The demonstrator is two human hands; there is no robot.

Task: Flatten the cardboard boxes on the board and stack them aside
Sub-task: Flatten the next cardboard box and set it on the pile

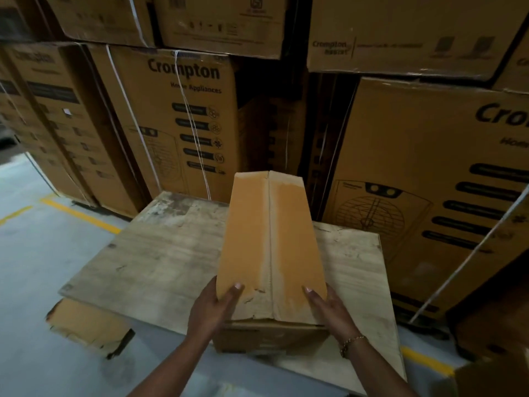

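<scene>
Nearest, at the near edge of the worn, pale wooden worktop (148, 253): left grip (213, 308) and right grip (332, 308), one on each side of the near end of a long, narrow tan cardboard box (269, 239). Both grasping the box, neither released nor clenched empty. Thumbs laid flat on the top face, palms against the long side walls, remaining fingers hidden down the sides; extent of the wrap impossible to tell. Thin gold-coloured bracelet (350, 340) on the right wrist.

Runs lengthwise straight away from the grips, from near edge toward far edge, roughly midway between the left and right edges of the worktop. Not yet flattened: full box shape, top flaps closed and meeting along a centre seam, a paler worn strip down that seam. Cannot tell whether resting flat on the worktop or lifted a little at the near end. Equally close to both grips, so no nearer side. Judged a two-handed move, with the far end well apart from either grip and the centre seam the likely place to open up.

Under the near left corner of the worktop: a crushed piece of brown cardboard (86, 325) on the grey concrete floor (34, 253), yellow painted lines (80, 213) across it.

Beyond the far edge: a wall of large stacked brown cartons (183, 124) printed in black, some bound with white strapping.
</scene>
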